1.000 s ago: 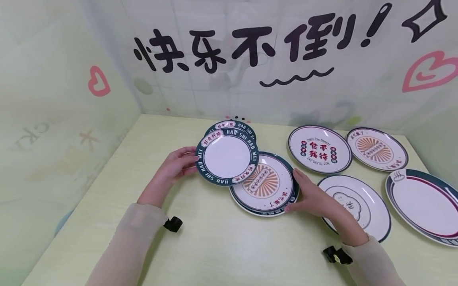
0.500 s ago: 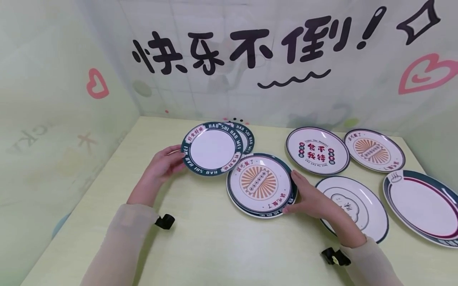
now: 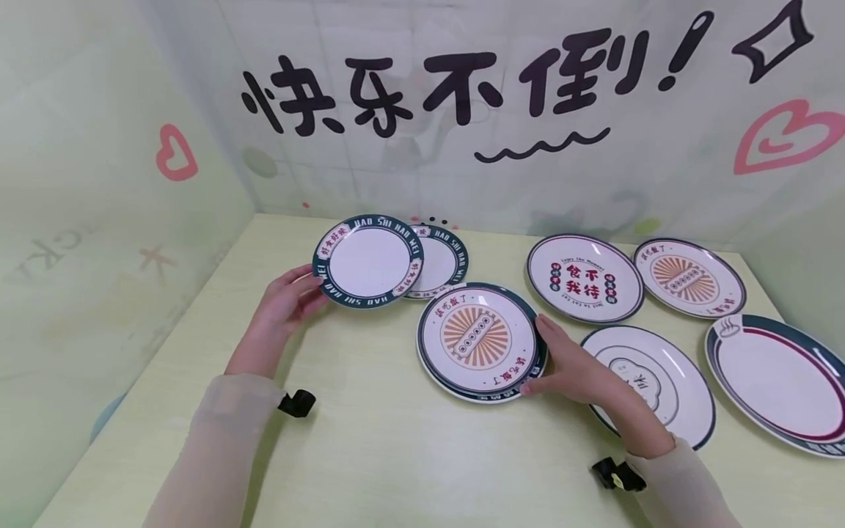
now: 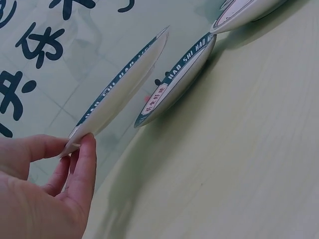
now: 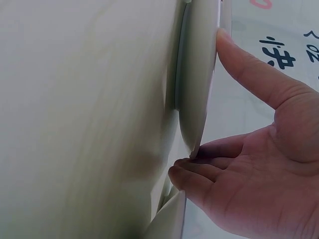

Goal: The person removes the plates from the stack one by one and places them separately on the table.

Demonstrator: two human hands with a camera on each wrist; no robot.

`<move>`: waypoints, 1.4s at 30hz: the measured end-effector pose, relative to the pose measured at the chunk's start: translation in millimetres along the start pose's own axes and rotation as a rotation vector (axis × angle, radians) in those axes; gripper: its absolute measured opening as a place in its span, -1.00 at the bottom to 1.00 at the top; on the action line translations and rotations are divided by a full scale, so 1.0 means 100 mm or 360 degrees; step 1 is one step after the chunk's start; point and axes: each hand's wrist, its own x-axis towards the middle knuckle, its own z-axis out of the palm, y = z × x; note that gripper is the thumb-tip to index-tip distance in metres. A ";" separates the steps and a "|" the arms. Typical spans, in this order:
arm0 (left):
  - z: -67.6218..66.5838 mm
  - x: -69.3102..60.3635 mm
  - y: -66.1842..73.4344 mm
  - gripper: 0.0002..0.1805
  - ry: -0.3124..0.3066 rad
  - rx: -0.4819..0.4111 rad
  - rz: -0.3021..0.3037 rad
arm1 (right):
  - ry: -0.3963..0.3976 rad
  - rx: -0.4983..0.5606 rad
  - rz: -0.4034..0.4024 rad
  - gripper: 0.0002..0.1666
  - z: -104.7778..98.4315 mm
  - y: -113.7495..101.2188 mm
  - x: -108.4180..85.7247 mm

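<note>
My left hand [image 3: 284, 301] pinches the left edge of a round white plate [image 3: 366, 260] with a dark green lettered rim. In the left wrist view this plate [image 4: 119, 89] is tilted and raised off the table. A second green-rimmed plate [image 3: 455, 253] lies behind it, partly covered. My right hand [image 3: 574, 367] touches the right edge of a white plate with an orange sunburst [image 3: 475, 337], thumb and fingers spread along its rim. The right wrist view shows this plate's underside [image 5: 197, 74] beside the fingers. A dark lettered rim shows at the sunburst plate's lower right edge.
On the right of the pale table [image 3: 396, 469] lie a plate with red characters [image 3: 584, 279], another sunburst plate [image 3: 689, 279], a plate with a cloud-shaped emblem [image 3: 686, 374] and a large oval plate [image 3: 785, 381]. A lettered wall [image 3: 396, 176] stands behind.
My left hand has carried the green-rimmed plate leftward and slightly back, off the sunburst plate, uncovering it and more of the second green-rimmed plate. The right hand stays at the sunburst plate's edge.
</note>
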 end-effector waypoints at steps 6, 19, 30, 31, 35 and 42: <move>-0.02 0.01 0.05 -0.61 0.0085 -0.0074 -0.0012 | 0.0006 -0.0003 0.0024 0.44 -0.02 0.00 0.00; -0.21 0.11 0.12 -0.49 0.0275 -0.0206 -0.0041 | 0.0002 -0.0005 0.0041 0.44 -0.01 -0.02 0.00; -0.24 0.21 0.14 -0.32 0.0359 -0.0214 -0.0071 | -0.0011 0.0013 0.0038 0.44 -0.02 -0.02 -0.01; -0.24 0.22 0.13 -0.31 0.0367 -0.0225 -0.0071 | -0.0012 0.0017 0.0039 0.44 -0.02 -0.02 0.00; -0.25 0.27 0.11 -0.33 0.0405 -0.0294 -0.0074 | -0.0011 0.0034 0.0039 0.43 -0.02 -0.01 0.00; -0.26 0.32 0.08 -0.34 0.0492 -0.0348 -0.0060 | -0.0009 0.0040 0.0037 0.44 -0.01 0.00 -0.01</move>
